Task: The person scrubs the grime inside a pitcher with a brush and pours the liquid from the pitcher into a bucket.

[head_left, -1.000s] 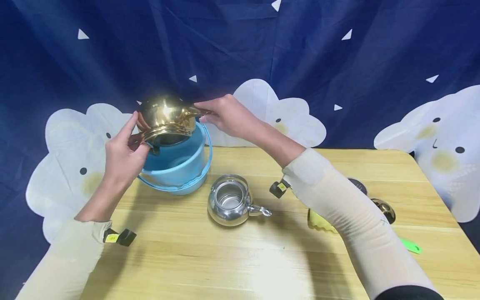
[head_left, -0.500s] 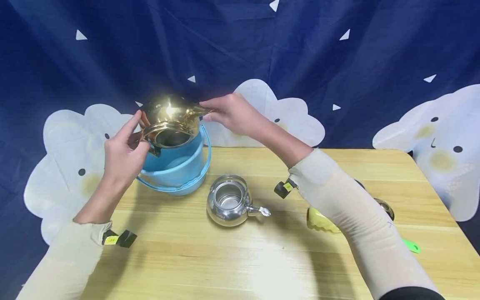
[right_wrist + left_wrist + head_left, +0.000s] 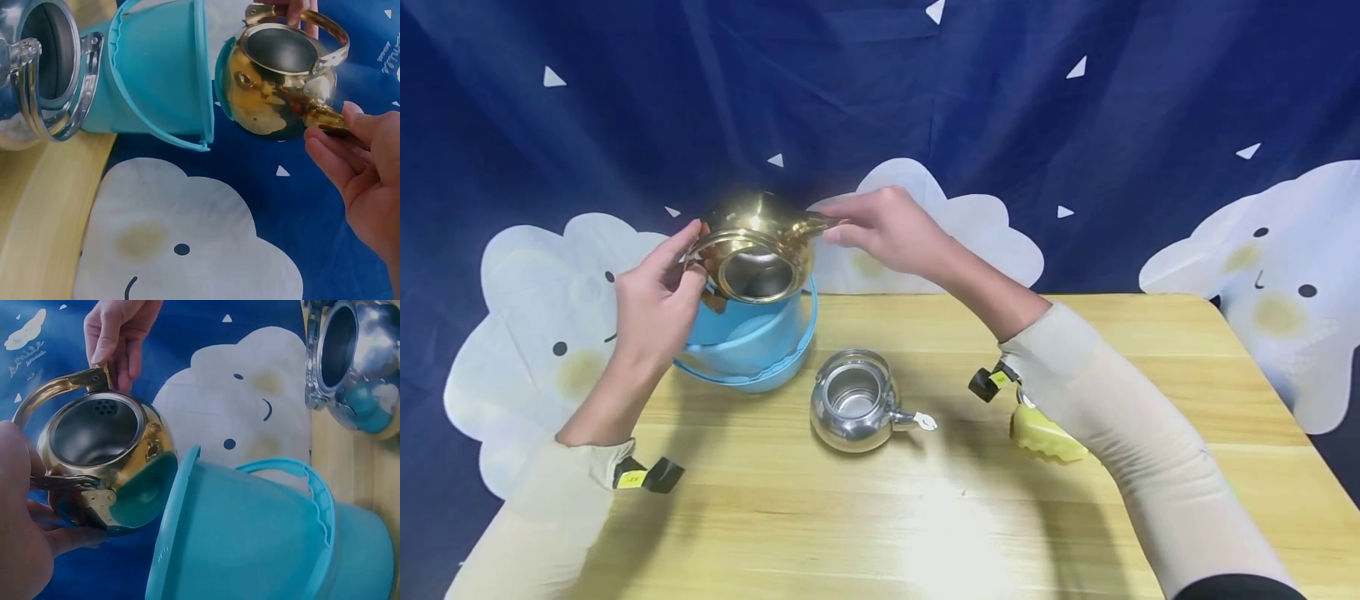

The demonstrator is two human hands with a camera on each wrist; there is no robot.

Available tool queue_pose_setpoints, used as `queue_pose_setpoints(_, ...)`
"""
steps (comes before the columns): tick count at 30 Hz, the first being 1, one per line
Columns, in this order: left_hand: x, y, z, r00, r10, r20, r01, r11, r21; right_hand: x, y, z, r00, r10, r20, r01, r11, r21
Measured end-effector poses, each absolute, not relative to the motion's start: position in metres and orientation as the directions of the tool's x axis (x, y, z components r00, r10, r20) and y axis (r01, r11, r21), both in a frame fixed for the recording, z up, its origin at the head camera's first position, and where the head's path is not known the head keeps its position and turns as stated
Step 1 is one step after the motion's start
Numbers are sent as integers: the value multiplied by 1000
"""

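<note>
Both hands hold a shiny gold teapot [image 3: 758,218] without a lid, raised over the rim of a light blue bucket [image 3: 748,354]. The teapot is tilted, its round opening facing the head camera. My left hand [image 3: 655,304] grips it on the side away from the spout, by the handle [image 3: 47,397]; some fingers are hidden behind the body. Thumb and fingers of my right hand [image 3: 883,225] pinch the spout [image 3: 328,119]. Inside the teapot [image 3: 147,440], the left wrist view shows strainer holes. A silver teapot [image 3: 853,429], also lidless, stands upright on the table.
A yellow scallop-edged object [image 3: 1043,435] lies on the wooden table [image 3: 820,517], partly under the right sleeve [image 3: 1120,417]. Behind the table hangs a dark blue curtain [image 3: 850,83] with white clouds. The bucket stands at the table's back left.
The gold teapot has turned so its opening faces the head camera more, and it has shifted slightly right. Both hands keep their hold. The right forearm has moved right, covering items on the table.
</note>
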State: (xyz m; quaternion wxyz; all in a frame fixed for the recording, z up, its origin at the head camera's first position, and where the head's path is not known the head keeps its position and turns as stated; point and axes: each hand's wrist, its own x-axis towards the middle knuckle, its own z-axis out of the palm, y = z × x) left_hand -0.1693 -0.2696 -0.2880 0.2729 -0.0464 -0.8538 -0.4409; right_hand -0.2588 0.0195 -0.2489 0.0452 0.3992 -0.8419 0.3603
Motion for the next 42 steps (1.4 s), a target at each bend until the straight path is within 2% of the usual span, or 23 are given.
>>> queue_pose_setpoints(6,-176,-261,-288,-815,-161,557,361,610,705,-258,32,-253,-750,-576,326,-616,429,-661)
queue_pose_setpoints(14,-184,-244,-285,-832,-162,531,370,550,748,-254,53,-256,-823,-493,283,-514,432,-741)
queue_pose_setpoints(22,-190,-227,-286,-857,-125,500,360,548,755,-251,73,-265,-853,-452,261,-456,402,-794)
queue_pose_setpoints(29,-196,-213,-288,-879,-103,465,331,569,753,-250,87,-275,-869,-430,243,-400,322,-858)
queue_pose_setpoints(42,-214,-189,-312,-892,-19,451,360,573,736,-247,119,-300,-914,-378,148,-280,323,-904)
